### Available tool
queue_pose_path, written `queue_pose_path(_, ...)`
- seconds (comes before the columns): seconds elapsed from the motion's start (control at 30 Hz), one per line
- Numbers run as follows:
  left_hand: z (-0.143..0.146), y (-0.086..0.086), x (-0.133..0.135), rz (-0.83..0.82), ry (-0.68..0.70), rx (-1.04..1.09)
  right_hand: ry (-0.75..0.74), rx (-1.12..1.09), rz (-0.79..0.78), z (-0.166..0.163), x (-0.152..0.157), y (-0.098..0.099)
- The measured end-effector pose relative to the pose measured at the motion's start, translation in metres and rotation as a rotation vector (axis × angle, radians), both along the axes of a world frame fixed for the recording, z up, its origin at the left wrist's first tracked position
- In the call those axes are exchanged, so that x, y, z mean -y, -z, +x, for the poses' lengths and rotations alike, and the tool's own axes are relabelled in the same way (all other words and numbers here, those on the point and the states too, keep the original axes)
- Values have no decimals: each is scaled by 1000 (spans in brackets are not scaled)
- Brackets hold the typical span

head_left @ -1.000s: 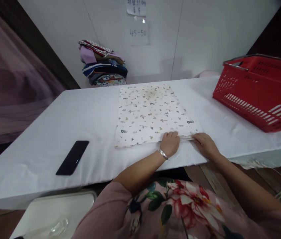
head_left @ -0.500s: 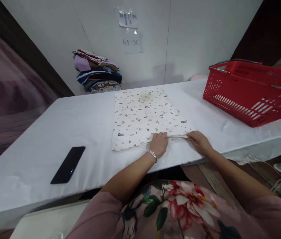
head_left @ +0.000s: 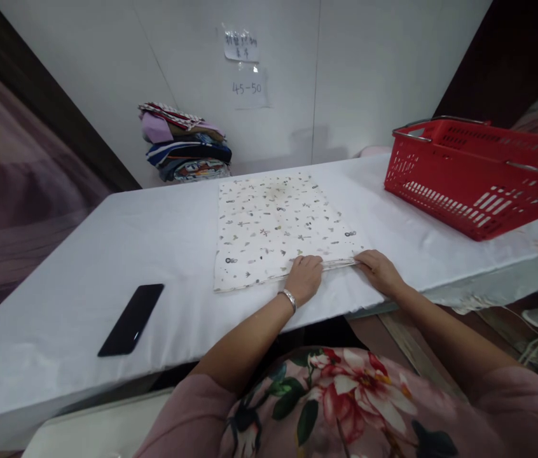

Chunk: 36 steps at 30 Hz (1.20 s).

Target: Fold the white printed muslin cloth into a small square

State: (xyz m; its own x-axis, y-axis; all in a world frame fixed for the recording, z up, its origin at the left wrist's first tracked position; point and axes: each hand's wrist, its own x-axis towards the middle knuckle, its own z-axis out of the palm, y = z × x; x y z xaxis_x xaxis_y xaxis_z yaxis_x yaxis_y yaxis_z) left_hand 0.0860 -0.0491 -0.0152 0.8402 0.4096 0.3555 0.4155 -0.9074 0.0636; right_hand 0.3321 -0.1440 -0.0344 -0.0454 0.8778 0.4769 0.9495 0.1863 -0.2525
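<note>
A folded white cloth (head_left: 281,222) with small printed figures lies flat on the table, with a brownish stain near its far edge. My left hand (head_left: 305,277), with a silver bracelet at the wrist, grips the cloth's near edge right of its middle. At the near right corner, my right hand (head_left: 379,270) pinches the layered edge between thumb and fingers. Between the two hands the stacked layers of the edge show. The fingertips under the cloth are hidden.
A black phone (head_left: 131,320) lies on the white-covered table (head_left: 173,242) at the left. The red plastic basket (head_left: 479,184) stands at the right. Behind the far edge is a pile of folded clothes (head_left: 187,143). Paper signs (head_left: 246,88) hang on the wall.
The view has shifted slightly. Both hands stay at the same places on the cloth's near edge, and the cloth lies as before.
</note>
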Motion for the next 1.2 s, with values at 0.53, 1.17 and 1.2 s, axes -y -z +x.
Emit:
queue_pose_path(0.53,6,0,-4,-67,-92,13,-17,192,-33,-8,-1,-5)
queue_pose_path(1.17,7,-1,-13,96,162,-53,-61,68,-9,-12,-14,-4)
queue_pose_path(1.2,6,-1,-13,92,157,-56,-64,63,-6,-12,-14,-4)
